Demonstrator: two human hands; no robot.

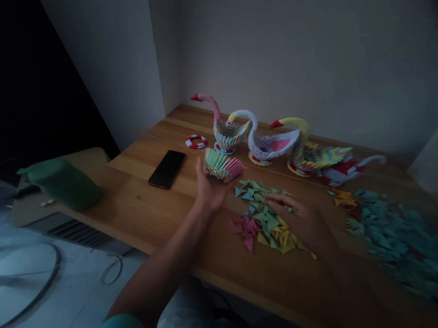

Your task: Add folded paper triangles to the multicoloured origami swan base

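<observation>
My left hand holds up a fan-shaped assembly of folded paper pieces, green and pink, above the wooden table. My right hand reaches palm down into a small pile of green, yellow and pink folded paper triangles, fingers curled over the green ones; whether it pinches a piece is hidden. Behind the pile stand three modular paper swans: a pink-necked one, a white one and a yellow-necked one.
A black phone lies left of my left hand. A small red and white paper ring sits near the wall. A big heap of teal paper pieces covers the table's right side. A green roll lies at the left edge.
</observation>
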